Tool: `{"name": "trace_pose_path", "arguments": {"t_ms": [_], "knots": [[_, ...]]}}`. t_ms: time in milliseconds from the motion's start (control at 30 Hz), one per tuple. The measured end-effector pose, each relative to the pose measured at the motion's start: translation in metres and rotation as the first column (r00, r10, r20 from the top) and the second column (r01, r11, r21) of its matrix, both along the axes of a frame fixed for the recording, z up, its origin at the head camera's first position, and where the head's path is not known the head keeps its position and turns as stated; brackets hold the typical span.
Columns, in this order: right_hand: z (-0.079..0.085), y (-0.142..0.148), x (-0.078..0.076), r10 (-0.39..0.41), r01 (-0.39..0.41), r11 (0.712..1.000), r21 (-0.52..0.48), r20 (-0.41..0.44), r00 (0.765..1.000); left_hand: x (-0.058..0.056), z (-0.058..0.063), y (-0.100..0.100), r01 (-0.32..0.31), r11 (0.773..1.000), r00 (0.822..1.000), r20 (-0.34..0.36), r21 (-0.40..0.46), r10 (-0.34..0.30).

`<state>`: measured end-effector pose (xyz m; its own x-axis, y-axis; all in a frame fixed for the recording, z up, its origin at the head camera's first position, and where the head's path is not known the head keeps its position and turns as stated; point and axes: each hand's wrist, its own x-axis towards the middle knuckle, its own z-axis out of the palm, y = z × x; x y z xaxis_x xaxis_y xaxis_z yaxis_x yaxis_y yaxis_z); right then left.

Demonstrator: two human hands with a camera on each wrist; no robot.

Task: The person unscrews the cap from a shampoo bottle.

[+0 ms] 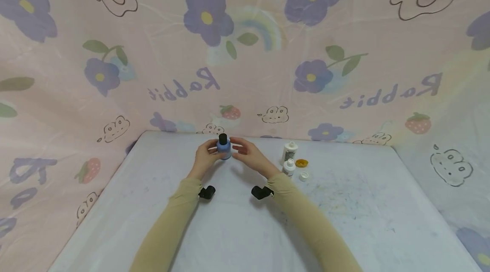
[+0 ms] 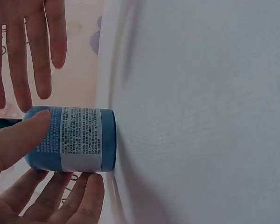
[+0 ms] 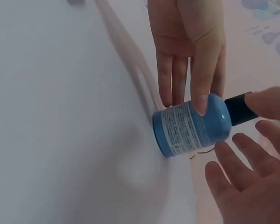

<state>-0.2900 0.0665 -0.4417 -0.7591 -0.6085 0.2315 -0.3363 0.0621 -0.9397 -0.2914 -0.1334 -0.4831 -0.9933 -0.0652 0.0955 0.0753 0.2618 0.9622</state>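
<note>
My left hand (image 1: 203, 160) holds a blue bottle (image 1: 225, 148) with a black cap (image 1: 223, 138) near the back of the table. It is upright in the head view; whether its base touches the cloth I cannot tell. In the left wrist view the thumb lies on one side of the bottle and the fingers on the other, beside a printed label (image 2: 81, 140). My right hand (image 1: 250, 157) is just to the right of the bottle, fingers extended and apart. In the right wrist view its thumb is close to the cap; contact is unclear.
Right of my right hand stand two white bottles, a taller one (image 1: 289, 153) behind a shorter one (image 1: 289, 167). Near them lie an amber-coloured small piece (image 1: 302, 163) and a white cap (image 1: 304, 176). Patterned cloth (image 1: 260, 76) hangs behind the white-covered table (image 1: 229, 229).
</note>
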Motion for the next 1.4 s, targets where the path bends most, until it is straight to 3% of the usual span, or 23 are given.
{"name": "trace_pose_path", "arguments": {"t_ms": [200,500,800,967,1233,1400], "knots": [[0.008,-0.004,0.001,0.03,-0.031,0.999,0.013,0.015,0.999,-0.002,0.001,0.001,-0.013,1.0,1.0,-0.004,-0.005,0.013],[0.006,-0.009,0.0,0.009,-0.009,1.0,0.0,0.05,0.999,-0.006,-0.002,0.002,-0.023,1.0,1.0,0.014,-0.008,0.023],[-0.023,-0.007,-0.015,-0.028,0.03,0.999,-0.026,0.069,0.997,-0.007,-0.002,0.006,-0.024,0.999,1.0,-0.019,-0.033,0.024],[-0.03,-0.001,-0.011,-0.028,0.03,0.999,-0.031,0.051,0.998,-0.001,0.0,0.009,-0.015,0.999,1.0,-0.01,-0.04,0.015],[0.0,0.015,0.02,-0.018,0.021,0.999,-0.024,0.101,0.995,0.014,0.003,0.018,0.014,0.999,1.0,-0.016,-0.045,-0.015],[0.011,0.027,0.033,-0.021,0.037,0.996,-0.083,0.19,0.982,0.025,0.01,0.024,0.044,0.998,0.999,-0.026,-0.042,-0.045]]}}
